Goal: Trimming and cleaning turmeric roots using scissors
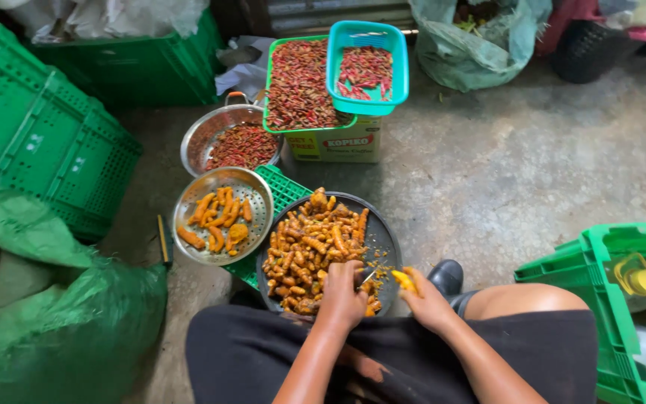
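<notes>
A round pan (383, 232) of turmeric roots (312, 243) sits at frame centre, directly above the person's lap. Left of it lies a perforated bowl (222, 215) holding peeled pieces (218, 217). Behind that, a colander (214, 131) contains chillies (244, 146). Two chilli trays (368, 67) rest on a carton (338, 146) at upper centre. Crates (31, 142) occupy the left edge.

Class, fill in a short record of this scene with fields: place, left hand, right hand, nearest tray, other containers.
place: rough concrete floor, person seated low
left hand: left hand over the root pile, apparently gripping a small blade; grip unclear
right hand: right hand pinching a bright yellow peeled root piece
nearest tray: round dark metal tray heaped with orange-brown roots
other containers: perforated steel bowl of peeled roots; steel colander of red chillies; green and turquoise plastic baskets of chillies
</notes>
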